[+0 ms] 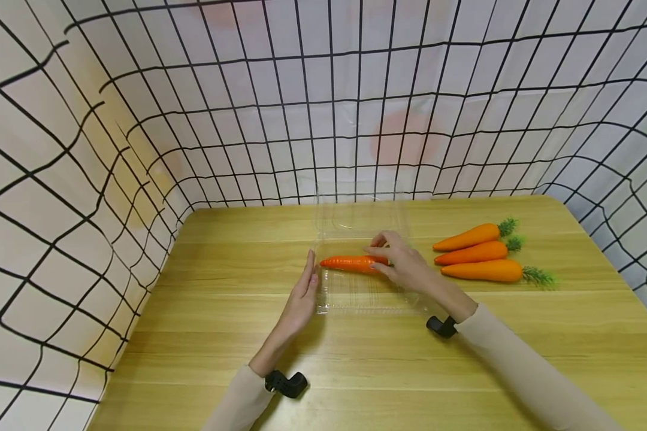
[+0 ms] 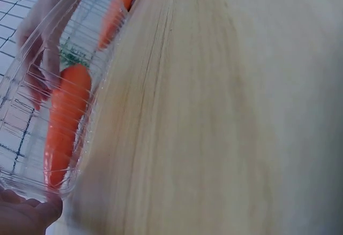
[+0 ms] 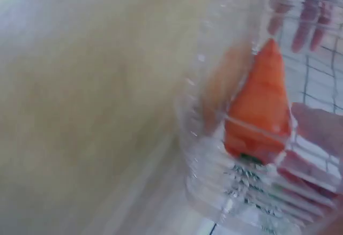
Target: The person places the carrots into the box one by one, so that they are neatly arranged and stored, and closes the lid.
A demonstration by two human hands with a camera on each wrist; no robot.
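Nearest my head camera are pale sleeves [image 1: 523, 359]; I see the right hand [image 1: 403, 258] bent over the thick end of a carrot [image 1: 349, 263], gripping or not I cannot tell. The carrot lies inside a clear box [image 1: 356, 302], tip toward the left hand [image 1: 301, 293], straight-fingered beside the box.

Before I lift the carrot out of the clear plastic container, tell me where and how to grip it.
Carrot: probably best pinched at its thick end, from above, where the right hand is; it lies flat, tapering left, walled by the clear plastic container.
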